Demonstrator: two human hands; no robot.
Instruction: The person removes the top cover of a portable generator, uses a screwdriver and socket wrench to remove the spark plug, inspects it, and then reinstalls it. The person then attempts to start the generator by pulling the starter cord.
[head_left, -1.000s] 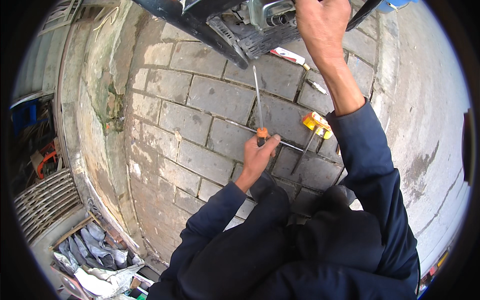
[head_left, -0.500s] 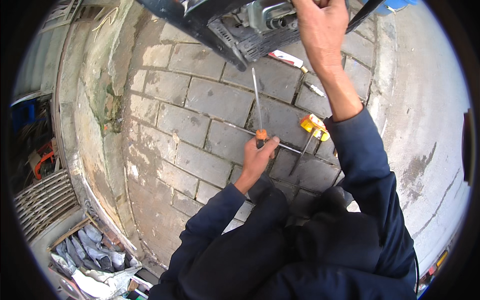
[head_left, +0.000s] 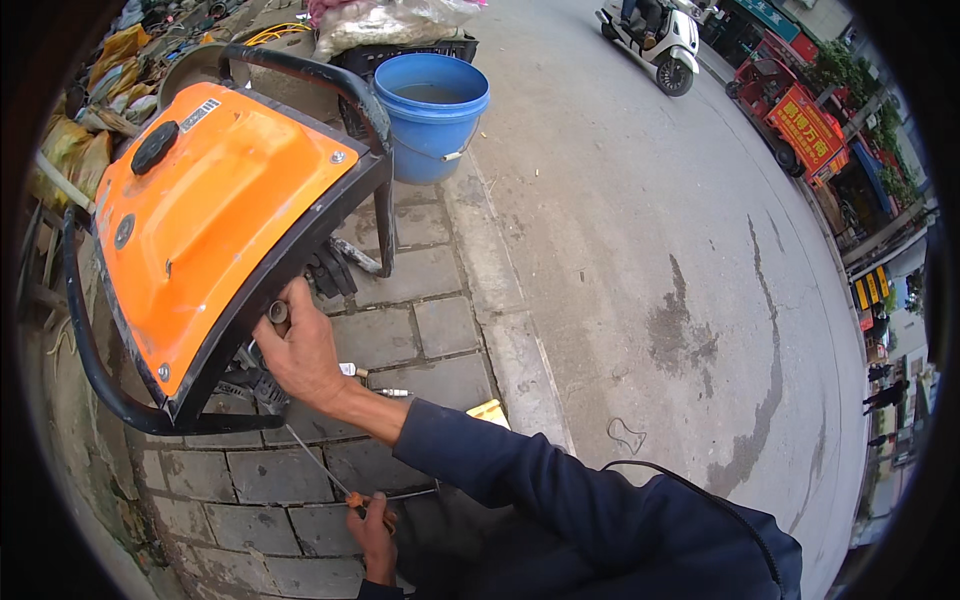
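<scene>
A portable generator (head_left: 220, 220) with an orange fuel tank and a black tube frame stands at the left. My right hand (head_left: 305, 350) reaches under the tank's near edge, fingers curled round a short metal tube with a round open end (head_left: 278, 312). Whether that tube is loose or part of the machine is hidden. Lower down, my left hand (head_left: 375, 535) is closed round the orange and black handle of a screwdriver (head_left: 325, 470). Its long shaft points up toward the frame's lower bar. A spark plug (head_left: 392, 392) lies on the paving beside my right wrist.
A blue bucket (head_left: 430, 110) of liquid stands behind the generator, by a black crate with sacks. A yellow object (head_left: 488, 412) and a thin metal rod (head_left: 412, 493) lie on the paving. Across the road (head_left: 620, 270) are a white scooter (head_left: 660, 40) with a rider and a red three-wheeler (head_left: 790, 120).
The view has swung up and to the right, bringing the tank, bucket and road into sight. My right hand stays at the generator; my left still grips the screwdriver.
</scene>
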